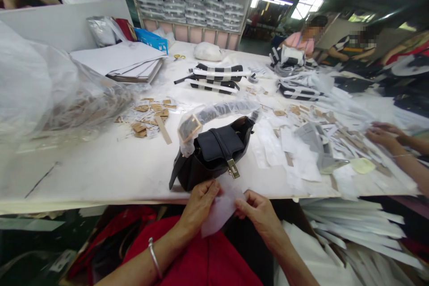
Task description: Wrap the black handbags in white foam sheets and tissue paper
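A black handbag [211, 154] with a gold clasp stands at the near edge of the white table [100, 170], its handle wrapped in clear plastic. Just below it both my hands pinch a thin translucent sheet of wrapping paper [221, 210]. My left hand [198, 205] grips the sheet's left side, fingers closed on it. My right hand [256, 210] holds the right side the same way. The sheet hangs in front of my red clothing, a little under the bag's clasp.
A big clear plastic bag [50, 94] fills the table's left. Small brown tags [150, 116] lie behind the bag. Striped bags [217, 78] sit farther back. Paper scraps [318, 147] cover the right side, where another person's hands [385, 136] work. White sheets [355, 228] are stacked below right.
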`<action>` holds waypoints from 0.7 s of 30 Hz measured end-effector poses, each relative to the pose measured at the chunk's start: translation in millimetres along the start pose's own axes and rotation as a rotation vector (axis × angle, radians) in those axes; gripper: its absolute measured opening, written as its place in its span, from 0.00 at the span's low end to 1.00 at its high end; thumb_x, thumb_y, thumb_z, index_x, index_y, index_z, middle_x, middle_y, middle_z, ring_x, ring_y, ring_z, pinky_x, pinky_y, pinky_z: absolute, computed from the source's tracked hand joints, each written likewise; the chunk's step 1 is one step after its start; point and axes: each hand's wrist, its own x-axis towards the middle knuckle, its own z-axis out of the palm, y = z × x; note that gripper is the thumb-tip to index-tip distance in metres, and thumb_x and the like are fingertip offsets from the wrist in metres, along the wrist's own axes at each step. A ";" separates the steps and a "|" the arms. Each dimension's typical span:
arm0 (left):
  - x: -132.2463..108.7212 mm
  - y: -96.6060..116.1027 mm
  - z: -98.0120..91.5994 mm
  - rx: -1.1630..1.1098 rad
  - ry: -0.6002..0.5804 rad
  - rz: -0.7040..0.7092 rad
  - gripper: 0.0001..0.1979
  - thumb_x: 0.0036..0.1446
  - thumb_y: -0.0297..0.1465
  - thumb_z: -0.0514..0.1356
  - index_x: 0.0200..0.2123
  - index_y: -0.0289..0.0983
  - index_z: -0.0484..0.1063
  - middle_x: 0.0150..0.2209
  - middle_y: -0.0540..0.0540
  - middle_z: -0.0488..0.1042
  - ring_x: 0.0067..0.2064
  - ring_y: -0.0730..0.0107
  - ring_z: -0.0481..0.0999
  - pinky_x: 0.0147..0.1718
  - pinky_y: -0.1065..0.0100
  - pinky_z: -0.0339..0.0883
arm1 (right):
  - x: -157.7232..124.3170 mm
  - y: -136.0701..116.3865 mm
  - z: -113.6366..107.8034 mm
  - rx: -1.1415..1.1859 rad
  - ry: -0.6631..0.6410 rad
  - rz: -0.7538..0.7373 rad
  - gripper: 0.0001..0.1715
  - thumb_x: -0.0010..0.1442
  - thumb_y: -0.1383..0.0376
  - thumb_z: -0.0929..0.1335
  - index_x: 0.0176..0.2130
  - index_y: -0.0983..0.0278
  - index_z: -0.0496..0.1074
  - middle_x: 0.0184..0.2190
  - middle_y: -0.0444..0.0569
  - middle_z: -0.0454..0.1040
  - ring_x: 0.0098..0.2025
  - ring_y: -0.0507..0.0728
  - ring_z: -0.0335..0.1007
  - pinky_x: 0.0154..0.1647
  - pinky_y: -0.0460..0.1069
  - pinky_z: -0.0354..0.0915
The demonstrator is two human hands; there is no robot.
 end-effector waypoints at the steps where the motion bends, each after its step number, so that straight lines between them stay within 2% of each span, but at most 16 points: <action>1: 0.3 -1.2 -1.8 0.004 -0.007 -0.004 0.28 0.58 0.57 0.55 0.26 0.36 0.65 0.24 0.53 0.59 0.27 0.73 0.55 0.26 0.70 0.49 | 3.0 -1.4 -10.2 -0.050 0.030 -0.019 0.27 0.48 0.43 0.74 0.24 0.62 0.70 0.21 0.46 0.75 0.24 0.53 0.69 0.28 0.48 0.64; 4: 0.0 -7.8 -6.8 0.022 -0.028 0.011 0.27 0.59 0.55 0.55 0.27 0.35 0.68 0.24 0.51 0.62 0.27 0.73 0.58 0.27 0.70 0.51 | 20.8 -11.6 -53.3 -0.238 0.195 -0.125 0.26 0.53 0.43 0.71 0.24 0.63 0.71 0.22 0.46 0.75 0.26 0.54 0.71 0.30 0.48 0.65; 8: -3.3 -11.9 -8.9 0.047 -0.026 0.024 0.25 0.59 0.53 0.58 0.26 0.35 0.69 0.25 0.49 0.67 0.29 0.71 0.63 0.30 0.70 0.56 | 63.3 -29.7 -123.3 -0.546 0.608 -0.276 0.28 0.58 0.42 0.65 0.27 0.63 0.71 0.24 0.50 0.76 0.29 0.58 0.73 0.34 0.51 0.68; 11: -5.9 -11.0 -7.9 0.003 -0.045 0.012 0.24 0.56 0.52 0.60 0.27 0.36 0.69 0.25 0.49 0.69 0.28 0.71 0.64 0.30 0.70 0.57 | 93.9 -29.2 -157.8 -0.676 0.801 -0.317 0.23 0.58 0.47 0.66 0.35 0.65 0.73 0.35 0.58 0.78 0.41 0.64 0.74 0.47 0.59 0.66; 15: -5.6 -14.9 -5.2 -0.053 -0.045 -0.035 0.23 0.53 0.51 0.63 0.30 0.35 0.69 0.24 0.50 0.69 0.27 0.73 0.66 0.29 0.71 0.58 | 114.9 -1.4 -164.4 -0.806 0.871 -0.386 0.22 0.57 0.57 0.65 0.46 0.68 0.73 0.53 0.66 0.72 0.58 0.69 0.64 0.61 0.65 0.54; 18: -4.8 -19.2 -3.8 -0.086 -0.052 -0.060 0.23 0.51 0.51 0.64 0.31 0.35 0.70 0.25 0.50 0.69 0.25 0.75 0.65 0.26 0.73 0.58 | 117.7 17.2 -162.3 -0.833 0.911 -0.436 0.26 0.57 0.59 0.63 0.52 0.69 0.70 0.60 0.67 0.66 0.63 0.68 0.58 0.65 0.66 0.48; 21: -5.6 -20.6 -5.7 -0.115 -0.066 -0.070 0.24 0.52 0.51 0.63 0.33 0.34 0.70 0.25 0.50 0.70 0.23 0.77 0.65 0.25 0.73 0.57 | 111.7 14.7 -161.8 -0.797 0.965 -0.487 0.32 0.58 0.56 0.63 0.56 0.72 0.66 0.62 0.68 0.62 0.66 0.69 0.54 0.66 0.66 0.47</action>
